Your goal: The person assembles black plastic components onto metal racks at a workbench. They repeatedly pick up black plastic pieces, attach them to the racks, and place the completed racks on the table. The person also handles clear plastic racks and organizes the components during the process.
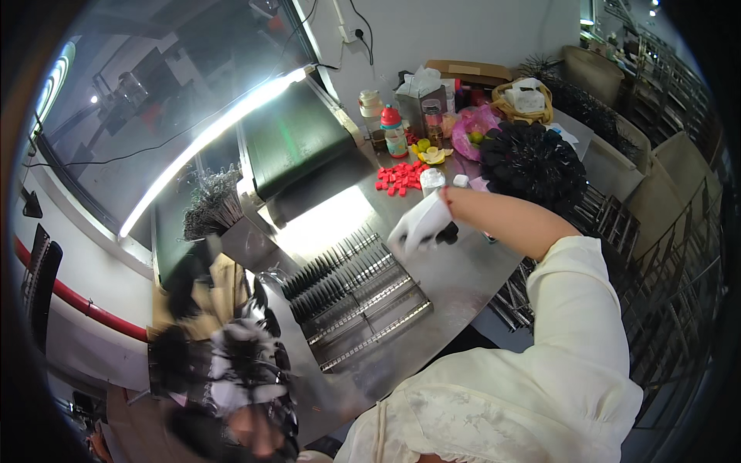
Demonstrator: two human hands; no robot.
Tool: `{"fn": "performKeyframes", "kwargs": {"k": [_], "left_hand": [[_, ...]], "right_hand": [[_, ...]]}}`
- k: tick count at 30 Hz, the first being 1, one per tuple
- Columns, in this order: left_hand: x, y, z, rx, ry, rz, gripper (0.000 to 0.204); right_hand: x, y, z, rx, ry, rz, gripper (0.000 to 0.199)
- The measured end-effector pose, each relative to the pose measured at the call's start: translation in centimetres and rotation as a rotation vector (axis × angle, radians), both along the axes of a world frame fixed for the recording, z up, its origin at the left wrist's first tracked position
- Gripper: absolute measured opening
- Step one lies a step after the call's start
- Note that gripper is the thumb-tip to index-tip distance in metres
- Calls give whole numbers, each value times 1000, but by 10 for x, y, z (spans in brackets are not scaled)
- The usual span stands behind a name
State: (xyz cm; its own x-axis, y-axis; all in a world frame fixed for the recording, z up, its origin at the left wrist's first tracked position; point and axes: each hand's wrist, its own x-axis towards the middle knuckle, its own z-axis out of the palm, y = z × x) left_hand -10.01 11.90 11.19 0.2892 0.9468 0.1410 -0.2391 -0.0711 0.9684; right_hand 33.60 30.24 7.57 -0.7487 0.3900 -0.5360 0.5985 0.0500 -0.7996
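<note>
My right hand [421, 226], in a white glove, hovers beside the right end of a slotted metal rack [369, 337]. Its fingers look curled, and a small dark thing [448, 233] shows at its edge; what it is I cannot make out. A row of thin black blade-like pieces [336, 272] stands upright along the rack's far part, while its near rails are bare. At lower left my left hand [235, 366], also white-gloved, is smeared by motion among dark, shiny black pieces [284, 378]. Whether it grips any of them is hidden by the blur.
Behind the rack stands a dark green conveyor belt [297, 139] under a bright tube light [208, 143]. Red blocks [401, 179], a red-capped bottle [394, 135] and a round black bristly bundle [532, 164] lie at the back. A bin of wire-like rods [216, 204] is left.
</note>
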Motion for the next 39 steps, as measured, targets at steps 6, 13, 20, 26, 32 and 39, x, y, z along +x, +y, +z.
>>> {"fn": "performKeyframes", "kwargs": {"k": [6, 13, 20, 26, 32, 39], "left_hand": [[-21, 14, -23, 98, -85, -121, 83], [-6, 17, -46, -153, -276, -126, 88], [15, 22, -50, -151, -392, -328, 91], [25, 19, -35, -64, -361, -663, 97], [36, -9, 41, 331, 602, -243, 70], [-23, -8, 13, 29, 381, -179, 58]], "right_hand": [[99, 98, -141, 1055, -527, -314, 46], [56, 137, -193, 1051, -898, -1, 40], [8, 81, -90, 1247, -183, -347, 65], [-130, -66, 115, 1535, 645, 237, 57], [-139, -84, 112, 1493, 485, 23, 24], [-90, -52, -17, 383, 10, 628, 22]]}}
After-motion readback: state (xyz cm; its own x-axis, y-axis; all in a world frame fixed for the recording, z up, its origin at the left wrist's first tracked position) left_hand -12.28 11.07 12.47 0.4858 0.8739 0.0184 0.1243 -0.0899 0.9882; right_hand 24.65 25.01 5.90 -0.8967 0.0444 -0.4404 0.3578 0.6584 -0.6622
